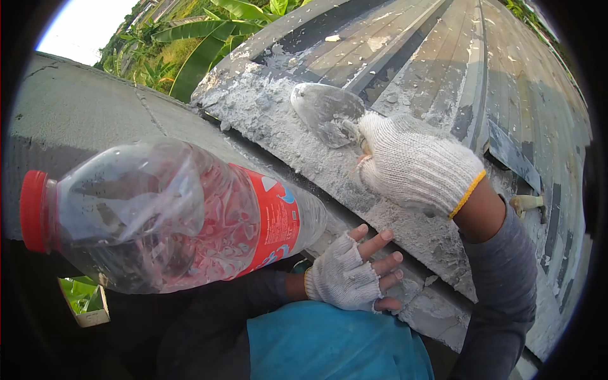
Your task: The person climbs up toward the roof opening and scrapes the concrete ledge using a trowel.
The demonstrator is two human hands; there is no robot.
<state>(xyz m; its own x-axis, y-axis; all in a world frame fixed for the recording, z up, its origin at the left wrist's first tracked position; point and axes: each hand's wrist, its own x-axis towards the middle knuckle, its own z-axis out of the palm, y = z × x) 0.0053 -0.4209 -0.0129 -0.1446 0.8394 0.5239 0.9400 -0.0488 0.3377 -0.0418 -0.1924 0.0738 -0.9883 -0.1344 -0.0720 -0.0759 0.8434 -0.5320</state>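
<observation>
Grips a trowel (pixel 322 109) in the right hand (pixel 411 159), gloved and closed round the hidden handle, with rough grey cement (pixel 263 123) under and around the trowel. Holds the left hand (pixel 351 273) open, nearer the body than the trowel, gloved too, with bare fingers (pixel 375 247) spread. Has a red-capped clear bottle (pixel 152 215) on its side left of the trowel, a metal roof (pixel 437 73) right of it, and banana leaves (pixel 206 60) beyond it.
</observation>
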